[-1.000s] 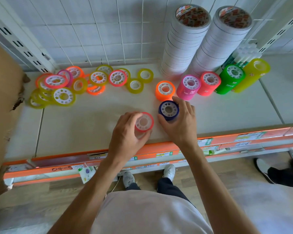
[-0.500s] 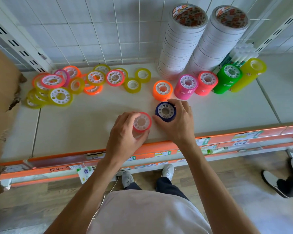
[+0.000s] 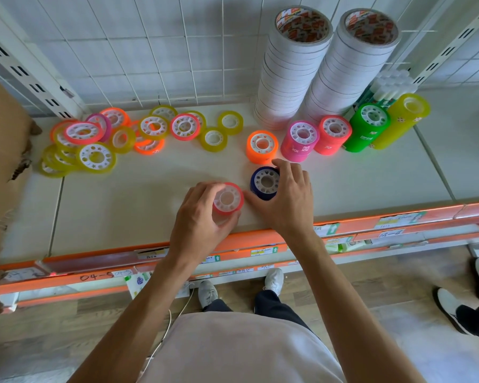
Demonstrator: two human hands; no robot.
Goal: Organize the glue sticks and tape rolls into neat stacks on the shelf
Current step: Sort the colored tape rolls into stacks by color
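Beside the orange stack on the shelf, five coloured stacks and two tall white tape columns stand finished. The left hand has its fingers wrapped round a red stack in front of it; the right hand clasps a blue one. Far left, roughly fifteen loose rolls still need stacking, by my judgement.

A single wide-angle head camera looked steeply down and forward from above the person's chest, close over the shelf. It faced the wire-grid back panel at the top, took in both forearms from below, and caught the floor under the shelf's orange front edge.
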